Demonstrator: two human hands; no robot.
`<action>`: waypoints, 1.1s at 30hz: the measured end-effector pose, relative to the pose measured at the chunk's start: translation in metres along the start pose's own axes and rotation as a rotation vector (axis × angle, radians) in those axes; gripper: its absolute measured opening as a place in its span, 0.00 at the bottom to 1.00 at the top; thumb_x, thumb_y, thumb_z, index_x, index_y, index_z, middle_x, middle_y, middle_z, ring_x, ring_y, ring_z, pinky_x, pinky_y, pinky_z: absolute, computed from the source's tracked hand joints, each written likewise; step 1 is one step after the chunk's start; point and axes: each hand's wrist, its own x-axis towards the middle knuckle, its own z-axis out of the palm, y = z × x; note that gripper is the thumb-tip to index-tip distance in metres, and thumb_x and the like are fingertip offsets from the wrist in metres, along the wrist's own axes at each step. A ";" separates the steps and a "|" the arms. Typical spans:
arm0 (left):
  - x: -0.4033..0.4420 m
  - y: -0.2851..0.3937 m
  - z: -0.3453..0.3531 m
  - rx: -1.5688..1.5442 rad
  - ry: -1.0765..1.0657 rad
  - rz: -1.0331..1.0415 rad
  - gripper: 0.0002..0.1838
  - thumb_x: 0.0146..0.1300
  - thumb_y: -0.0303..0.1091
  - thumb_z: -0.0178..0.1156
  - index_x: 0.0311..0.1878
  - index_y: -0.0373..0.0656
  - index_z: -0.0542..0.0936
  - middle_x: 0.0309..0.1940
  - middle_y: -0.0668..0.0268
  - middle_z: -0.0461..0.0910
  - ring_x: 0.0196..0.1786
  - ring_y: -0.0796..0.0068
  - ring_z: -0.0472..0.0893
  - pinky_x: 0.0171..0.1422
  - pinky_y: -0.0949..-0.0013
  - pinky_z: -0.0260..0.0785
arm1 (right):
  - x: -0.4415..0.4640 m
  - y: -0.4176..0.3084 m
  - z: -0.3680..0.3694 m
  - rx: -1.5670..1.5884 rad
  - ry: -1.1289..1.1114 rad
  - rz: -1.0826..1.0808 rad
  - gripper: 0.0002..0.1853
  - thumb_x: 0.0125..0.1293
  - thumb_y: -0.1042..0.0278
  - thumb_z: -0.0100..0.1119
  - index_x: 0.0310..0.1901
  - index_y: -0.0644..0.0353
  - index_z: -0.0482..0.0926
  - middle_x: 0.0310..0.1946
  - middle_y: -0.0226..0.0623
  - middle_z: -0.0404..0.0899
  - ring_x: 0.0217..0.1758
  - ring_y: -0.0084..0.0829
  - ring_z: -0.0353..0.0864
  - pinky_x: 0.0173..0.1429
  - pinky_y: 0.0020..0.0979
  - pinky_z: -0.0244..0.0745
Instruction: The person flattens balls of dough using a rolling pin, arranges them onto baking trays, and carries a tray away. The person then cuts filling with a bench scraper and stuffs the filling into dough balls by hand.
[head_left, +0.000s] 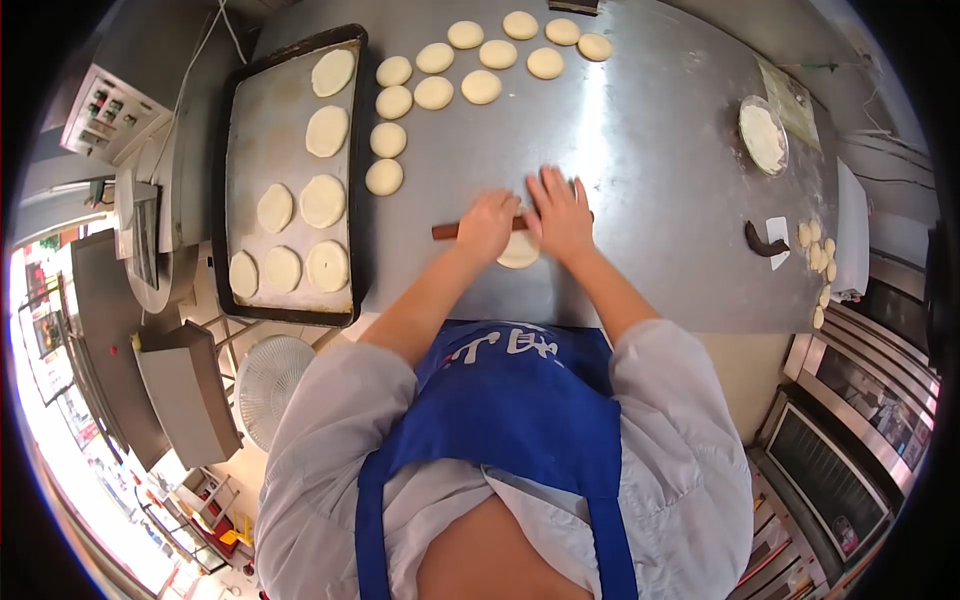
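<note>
While left fingers curl over a rolling pin, right fingers spread.

No text can be read surely: at six o'clock, the blue apron carries white characters, but their shapes are not clear enough.

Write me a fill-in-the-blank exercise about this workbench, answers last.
The left hand and right hand are at the rolling pin, coloured ____.
The tray lies on the person's ____ side.
It holds ____ flattened dough rounds.
The apron is ____ with white lettering.

Missing words: brown; left; seven; blue.
</note>
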 end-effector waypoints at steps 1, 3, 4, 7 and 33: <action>-0.005 0.009 -0.013 -0.138 -0.048 -0.103 0.25 0.53 0.43 0.72 0.53 0.43 0.81 0.55 0.52 0.80 0.57 0.51 0.80 0.61 0.57 0.75 | -0.020 -0.008 -0.006 0.036 -0.020 -0.034 0.37 0.59 0.50 0.64 0.70 0.55 0.69 0.71 0.48 0.67 0.77 0.45 0.60 0.77 0.55 0.51; -0.009 0.043 -0.026 -0.322 -0.241 -0.288 0.22 0.53 0.42 0.71 0.49 0.42 0.82 0.47 0.52 0.83 0.52 0.49 0.82 0.59 0.56 0.76 | -0.092 -0.012 -0.040 0.182 -0.092 -0.087 0.34 0.58 0.56 0.64 0.68 0.54 0.71 0.66 0.47 0.71 0.71 0.46 0.67 0.74 0.53 0.55; -0.005 0.037 -0.036 -0.297 -0.347 -0.347 0.22 0.53 0.42 0.71 0.48 0.42 0.82 0.44 0.53 0.84 0.49 0.47 0.82 0.57 0.56 0.76 | -0.099 -0.017 -0.038 0.211 -0.090 -0.043 0.32 0.57 0.57 0.64 0.64 0.54 0.73 0.62 0.46 0.74 0.67 0.45 0.70 0.71 0.52 0.57; 0.001 0.035 -0.047 -0.274 -0.416 -0.339 0.20 0.53 0.42 0.72 0.46 0.40 0.83 0.38 0.56 0.85 0.44 0.54 0.85 0.51 0.57 0.78 | -0.090 -0.021 -0.033 0.281 -0.063 0.061 0.23 0.52 0.62 0.64 0.53 0.53 0.79 0.49 0.40 0.79 0.56 0.41 0.76 0.63 0.48 0.62; -0.017 -0.041 -0.049 0.206 0.022 -0.144 0.42 0.62 0.52 0.64 0.73 0.37 0.65 0.76 0.56 0.62 0.80 0.56 0.57 0.80 0.41 0.49 | 0.025 -0.015 -0.014 -0.112 -0.060 0.111 0.40 0.63 0.42 0.60 0.72 0.56 0.67 0.76 0.46 0.59 0.80 0.45 0.54 0.78 0.63 0.46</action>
